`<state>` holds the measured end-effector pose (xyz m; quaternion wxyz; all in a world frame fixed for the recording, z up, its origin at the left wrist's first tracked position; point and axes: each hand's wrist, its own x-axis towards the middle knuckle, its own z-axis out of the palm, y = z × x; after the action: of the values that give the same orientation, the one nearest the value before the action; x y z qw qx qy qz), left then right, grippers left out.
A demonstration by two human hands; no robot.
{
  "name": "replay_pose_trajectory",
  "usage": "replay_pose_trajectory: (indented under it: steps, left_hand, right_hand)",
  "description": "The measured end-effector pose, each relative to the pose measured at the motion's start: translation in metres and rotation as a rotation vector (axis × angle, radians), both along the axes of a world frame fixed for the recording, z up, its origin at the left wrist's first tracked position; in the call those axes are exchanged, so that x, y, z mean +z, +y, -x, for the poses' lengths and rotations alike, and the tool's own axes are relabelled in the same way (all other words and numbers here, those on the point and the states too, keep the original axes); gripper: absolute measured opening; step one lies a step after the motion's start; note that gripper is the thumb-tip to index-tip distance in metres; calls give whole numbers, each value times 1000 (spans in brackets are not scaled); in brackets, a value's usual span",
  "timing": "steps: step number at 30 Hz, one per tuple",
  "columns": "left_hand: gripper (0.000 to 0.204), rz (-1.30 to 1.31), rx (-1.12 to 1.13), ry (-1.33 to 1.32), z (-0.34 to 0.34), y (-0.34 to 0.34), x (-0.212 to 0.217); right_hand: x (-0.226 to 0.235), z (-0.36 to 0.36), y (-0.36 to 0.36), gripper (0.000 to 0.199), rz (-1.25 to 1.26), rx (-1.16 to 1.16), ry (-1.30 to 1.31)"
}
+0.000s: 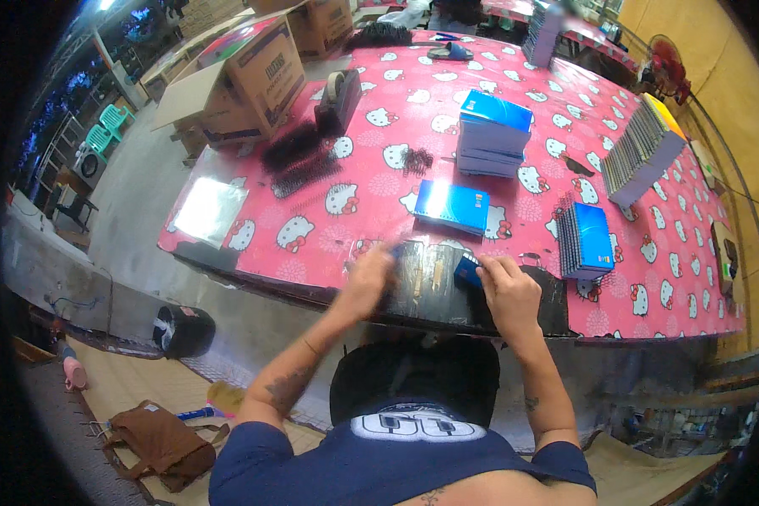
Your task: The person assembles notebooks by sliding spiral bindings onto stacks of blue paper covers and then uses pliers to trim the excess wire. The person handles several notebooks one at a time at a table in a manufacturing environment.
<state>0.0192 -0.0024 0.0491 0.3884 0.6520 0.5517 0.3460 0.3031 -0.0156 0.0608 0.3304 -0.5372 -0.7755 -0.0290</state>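
My left hand point(369, 280) is over the table's near edge, blurred by motion. Something dark blue shows at its fingertips, too smeared to name. My right hand point(512, 291) has its fingers closed at a small blue block-like thing point(467, 271), partly hidden by the fingers. Between the hands is a dark, taped patch point(422, 278) on the table edge. Just beyond lies a short stack of blue-covered notebooks point(452, 206). To the right of my right hand sits a stack of spiral-bound blue notebooks point(588, 240).
Behind stands a taller blue notebook stack point(493, 135); a leaning row of bound notebooks point(643, 156) is at right. Black wire spirals point(304, 160), a tape dispenser point(337, 101) and an open cardboard box point(244, 84) occupy the left. The pink patterned tablecloth point(346, 228) covers the table.
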Motion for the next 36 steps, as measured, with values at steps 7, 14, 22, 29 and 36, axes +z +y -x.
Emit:
replay_pose_trajectory:
  steps: [7, 14, 22, 29, 36]
  left_hand:
    - [43, 650, -97, -908, -69, -25, -12]
    - [42, 701, -170, -954, -61, -13, -12]
    - [41, 736, -163, -927, -61, -9, -9]
    - [37, -295, -143, 244, -63, -13, 17]
    - [37, -194, 30, 331, 14, 5, 9]
  right_hand:
    - [-6, 1, 3, 19, -50, 18, -34]
    - [-6, 0, 5, 18, -46, 18, -42]
    - [-5, 2, 5, 18, -41, 28, -26]
    - [-9, 1, 5, 15, -56, 24, -11]
    - [39, -72, 28, 23, -19, -166, 413]
